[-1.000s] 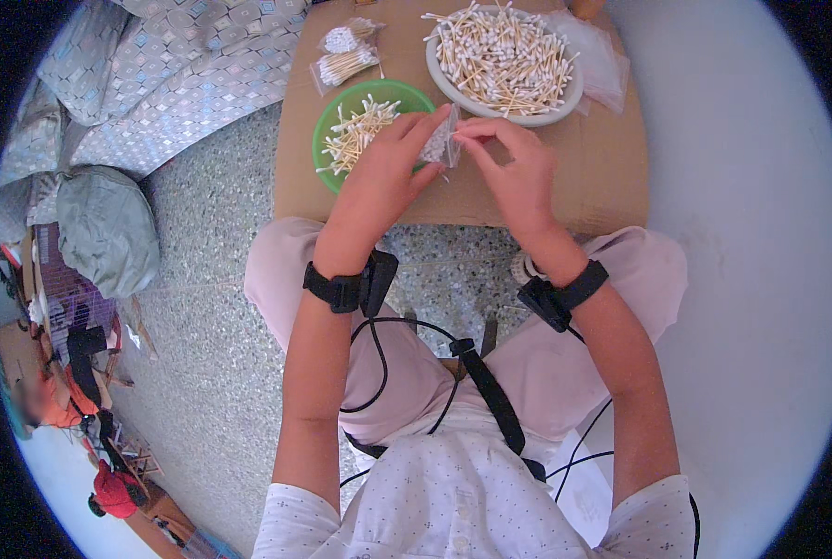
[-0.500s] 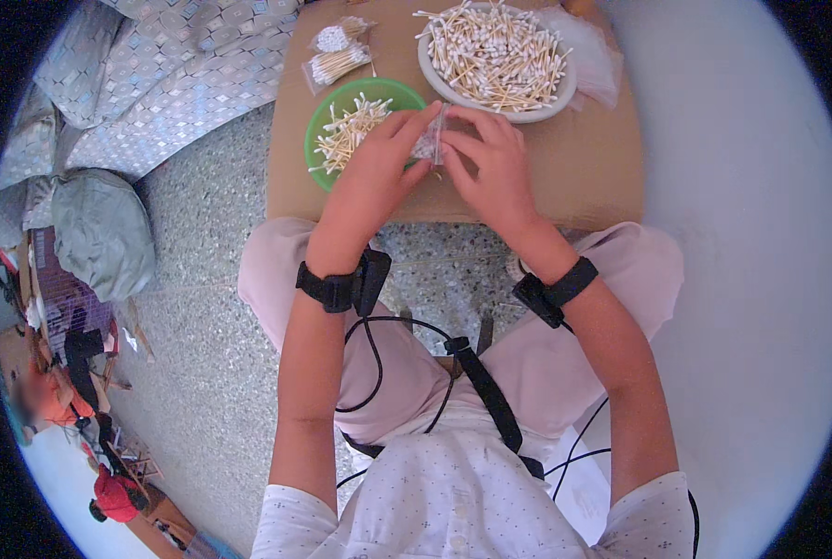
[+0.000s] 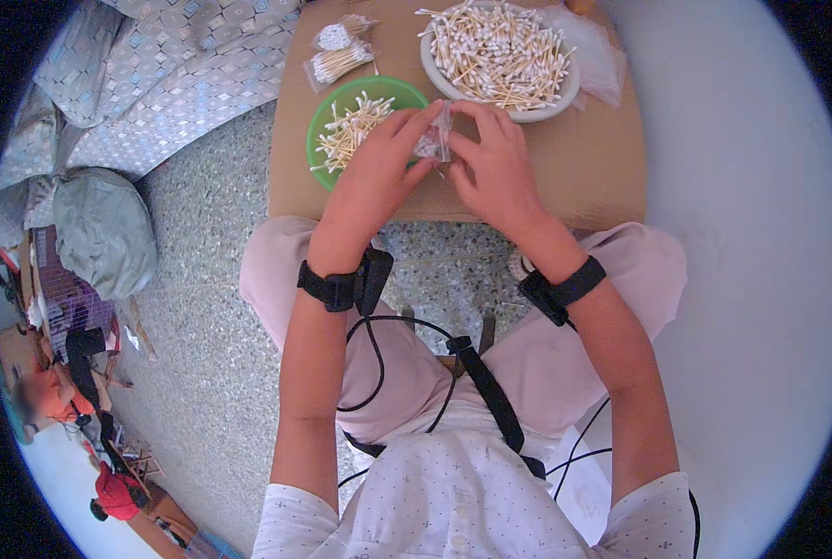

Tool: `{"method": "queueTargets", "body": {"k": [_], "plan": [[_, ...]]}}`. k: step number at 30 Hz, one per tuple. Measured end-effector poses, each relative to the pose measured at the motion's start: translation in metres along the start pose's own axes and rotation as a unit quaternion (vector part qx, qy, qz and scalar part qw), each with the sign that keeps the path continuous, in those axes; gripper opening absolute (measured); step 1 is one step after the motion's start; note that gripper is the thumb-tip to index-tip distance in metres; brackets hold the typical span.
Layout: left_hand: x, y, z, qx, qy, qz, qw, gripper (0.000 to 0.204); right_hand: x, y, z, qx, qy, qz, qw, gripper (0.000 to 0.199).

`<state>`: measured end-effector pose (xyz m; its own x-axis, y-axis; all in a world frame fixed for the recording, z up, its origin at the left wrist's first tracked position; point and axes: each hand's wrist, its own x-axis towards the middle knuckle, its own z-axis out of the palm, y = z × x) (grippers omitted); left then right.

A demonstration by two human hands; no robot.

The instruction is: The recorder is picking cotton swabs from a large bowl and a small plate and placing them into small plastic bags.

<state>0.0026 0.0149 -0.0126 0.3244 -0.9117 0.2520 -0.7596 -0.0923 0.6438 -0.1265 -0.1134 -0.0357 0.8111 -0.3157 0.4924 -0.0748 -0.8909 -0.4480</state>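
Observation:
Between my two hands is a small clear plastic bag [image 3: 432, 140] with white cotton tips showing inside it. My left hand [image 3: 385, 163] is closed round the bag's left side, over the right part of a green bowl [image 3: 319, 121] of loose cotton swabs [image 3: 353, 129]. The fingers of my right hand [image 3: 495, 158] pinch the bag's right edge. Behind my right hand stands a white bowl [image 3: 427, 61] heaped with cotton swabs [image 3: 500, 56]. My fingers partly hide the bag, so its closure cannot be made out clearly.
Two filled bags of swabs [image 3: 338, 63] lie at the far left of the brown cardboard surface [image 3: 584, 168]. Clear empty-looking bags [image 3: 598, 61] lie beside the white bowl. A patterned fabric cover [image 3: 183, 84] is to the left. People sit far off at the lower left.
My right fingers have shifted slightly along the bag's edge, and the right thumb has moved a little. Both hands stay on the bag. The bowls stay in place.

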Motion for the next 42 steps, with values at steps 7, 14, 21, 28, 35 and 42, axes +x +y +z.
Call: {"method": "queueTargets", "body": {"k": [7,14,21,28,35,42], "plan": [[0.002,-0.002,-0.007,0.161,0.069,0.037,0.984,0.077,0.016,0.024,-0.028,0.012,0.071,0.058,0.996,0.026],[0.013,0.004,-0.018,-0.207,0.169,-0.113,0.957,0.076,0.006,0.064,-0.026,-0.141,0.032,0.081,0.986,0.025],[0.013,-0.01,-0.019,-0.332,0.262,-0.204,0.883,0.058,0.011,0.053,-0.028,-0.128,-0.006,0.104,0.986,0.026],[0.013,-0.015,-0.02,-0.346,0.251,-0.196,0.882,0.047,0.017,0.052,-0.028,-0.112,0.0,0.143,0.983,0.021],[0.014,-0.012,-0.019,-0.354,0.251,-0.208,0.877,0.056,0.021,0.064,-0.031,-0.069,-0.009,0.164,0.984,0.022],[0.012,-0.009,-0.016,-0.347,0.249,-0.197,0.882,0.053,0.018,0.064,-0.031,-0.055,-0.003,0.168,0.984,0.021]]}}
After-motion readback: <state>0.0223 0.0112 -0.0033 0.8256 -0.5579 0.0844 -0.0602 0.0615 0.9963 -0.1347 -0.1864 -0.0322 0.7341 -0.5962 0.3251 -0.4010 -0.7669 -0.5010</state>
